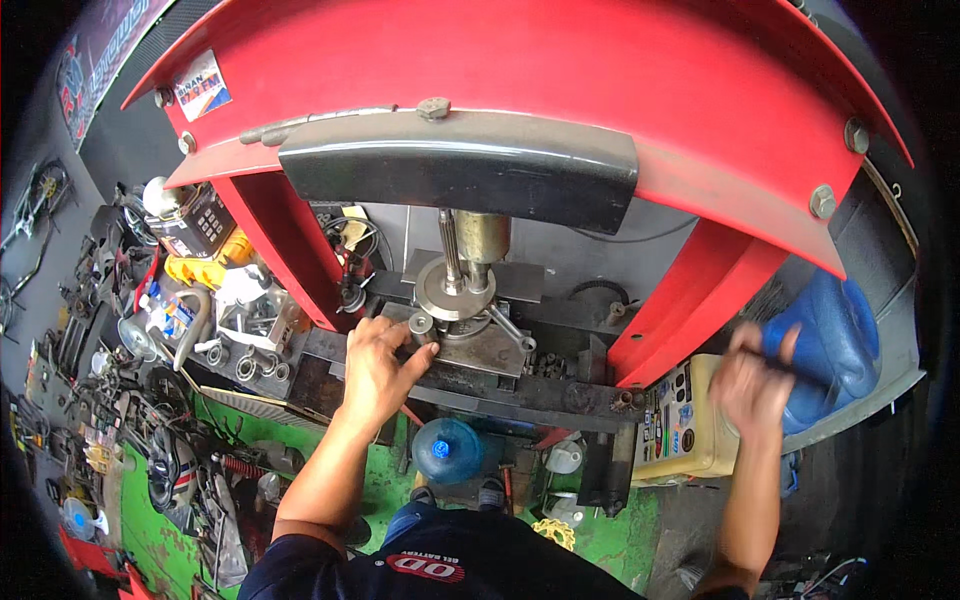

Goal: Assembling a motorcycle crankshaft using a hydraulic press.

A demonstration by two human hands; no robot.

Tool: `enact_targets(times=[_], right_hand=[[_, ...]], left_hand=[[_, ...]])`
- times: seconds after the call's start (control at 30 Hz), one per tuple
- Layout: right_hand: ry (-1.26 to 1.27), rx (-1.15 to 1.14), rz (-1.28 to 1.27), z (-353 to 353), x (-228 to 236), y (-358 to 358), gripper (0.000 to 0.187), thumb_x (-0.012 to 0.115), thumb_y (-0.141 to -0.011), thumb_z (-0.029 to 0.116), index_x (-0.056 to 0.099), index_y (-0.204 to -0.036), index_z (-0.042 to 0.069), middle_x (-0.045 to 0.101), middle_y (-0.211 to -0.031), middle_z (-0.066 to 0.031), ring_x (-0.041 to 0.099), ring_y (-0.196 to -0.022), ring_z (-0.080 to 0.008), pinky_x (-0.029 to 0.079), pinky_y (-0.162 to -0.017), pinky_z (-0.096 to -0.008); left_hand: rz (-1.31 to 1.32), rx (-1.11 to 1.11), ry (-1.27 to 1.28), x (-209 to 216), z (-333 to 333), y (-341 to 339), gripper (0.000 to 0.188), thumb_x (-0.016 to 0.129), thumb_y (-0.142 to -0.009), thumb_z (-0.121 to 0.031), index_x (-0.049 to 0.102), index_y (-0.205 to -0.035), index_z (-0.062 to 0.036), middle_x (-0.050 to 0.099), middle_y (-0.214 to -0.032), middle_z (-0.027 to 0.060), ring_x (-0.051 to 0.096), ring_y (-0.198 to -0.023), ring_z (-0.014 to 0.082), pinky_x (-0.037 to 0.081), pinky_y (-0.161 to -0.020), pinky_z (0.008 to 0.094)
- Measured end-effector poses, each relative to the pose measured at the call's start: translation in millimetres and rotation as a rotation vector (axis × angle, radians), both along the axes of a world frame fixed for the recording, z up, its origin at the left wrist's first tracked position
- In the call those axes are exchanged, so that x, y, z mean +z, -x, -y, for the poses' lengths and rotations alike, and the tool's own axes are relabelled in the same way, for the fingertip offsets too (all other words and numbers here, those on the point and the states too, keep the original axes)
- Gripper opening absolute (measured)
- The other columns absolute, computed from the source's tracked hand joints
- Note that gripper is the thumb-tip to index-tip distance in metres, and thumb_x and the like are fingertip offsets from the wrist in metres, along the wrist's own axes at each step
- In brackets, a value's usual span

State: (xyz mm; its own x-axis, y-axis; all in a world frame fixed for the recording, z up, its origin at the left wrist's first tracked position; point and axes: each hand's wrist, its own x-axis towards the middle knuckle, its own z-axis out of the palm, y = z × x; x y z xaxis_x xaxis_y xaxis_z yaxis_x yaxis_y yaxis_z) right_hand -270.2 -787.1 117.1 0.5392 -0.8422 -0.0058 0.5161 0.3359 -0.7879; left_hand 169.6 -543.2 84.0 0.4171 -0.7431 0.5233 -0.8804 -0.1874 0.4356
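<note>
Thumb and fingers of my left hand (376,372) close around a small metal cylinder (421,324) with a round hollow top, low on the press bed. Just beyond it, a crankshaft (440,292) with a round steel web and an upright splined shaft rests on a steel plate (470,352). Its connecting rod (510,328) slants out to the right. The press ram (482,236) comes down beside the splined shaft, over the web. Off to the right, my right hand (748,388) is blurred, its fingers curled on a dark bar-like handle (803,376).
The red press frame (480,60) arches overhead, with red uprights (690,300) on both sides. A blue container (825,335) and a cream box (672,425) stand right. Loose bearings (247,369) and parts crowd the left bench. A blue water jug (447,452) sits below.
</note>
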Motion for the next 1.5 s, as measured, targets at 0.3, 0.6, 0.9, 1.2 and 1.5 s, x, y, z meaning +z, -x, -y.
enact_targets(times=[0.3, 0.6, 0.9, 1.2, 1.5], right_hand=[[0.18, 0.249, -1.019, -45, -47, 47, 0.014, 0.065, -0.085, 0.013, 0.059, -0.094, 0.004, 0.065, -0.071, -0.0119, 0.067, -0.064, -0.022, 0.055, -0.061, -0.0329], [0.078, 0.509, -1.168, -116, -151, 38, 0.007, 0.066, -0.097, 0.008, 0.069, -0.101, 0.003, 0.07, -0.092, -0.0062, 0.067, -0.076, -0.0147, 0.054, -0.072, -0.0295], [0.025, -0.187, -0.002, 21, 26, -14, 0.055, 0.04, -0.102, 0.058, 0.059, -0.097, 0.007, 0.062, -0.067, -0.0127, 0.063, -0.054, -0.0321, 0.055, -0.05, -0.0458], [0.395, 0.401, -1.196, -129, -173, 59, 0.013, 0.068, -0.093, 0.005, 0.067, -0.107, 0.005, 0.069, -0.09, -0.0071, 0.068, -0.079, -0.0176, 0.057, -0.067, -0.0323], [0.296, 0.116, -1.068, -34, -40, 39, 0.085, 0.034, -0.095, 0.081, 0.064, -0.094, 0.002, 0.064, -0.063, -0.0125, 0.063, -0.049, -0.0251, 0.051, -0.046, -0.0379]], left_hand=[[0.013, -0.032, 0.026, 3, 1, -3, 0.031, 0.084, -0.077, -0.026, 0.073, -0.091, -0.0011, 0.059, -0.081, 0.0122, 0.055, -0.083, 0.0325, 0.044, -0.077, 0.0424], [-0.01, -0.051, 0.037, 5, 0, -5, 0.031, 0.084, -0.077, -0.027, 0.072, -0.088, -0.0004, 0.06, -0.081, 0.0116, 0.056, -0.084, 0.0317, 0.043, -0.079, 0.0423], [-0.008, -0.074, 0.02, 1, 1, -11, 0.029, 0.085, -0.076, -0.027, 0.073, -0.088, -0.0025, 0.061, -0.081, 0.0108, 0.058, -0.084, 0.0318, 0.043, -0.08, 0.0423], [-0.025, -0.076, 0.016, 3, 2, -14, 0.03, 0.086, -0.074, -0.026, 0.072, -0.086, -0.0022, 0.06, -0.08, 0.0104, 0.057, -0.082, 0.0319, 0.043, -0.077, 0.0427], [-0.02, -0.109, 0.055, -1, 2, -15, 0.031, 0.086, -0.074, -0.025, 0.074, -0.089, -0.0016, 0.06, -0.08, 0.01, 0.057, -0.082, 0.0309, 0.043, -0.076, 0.0426]])
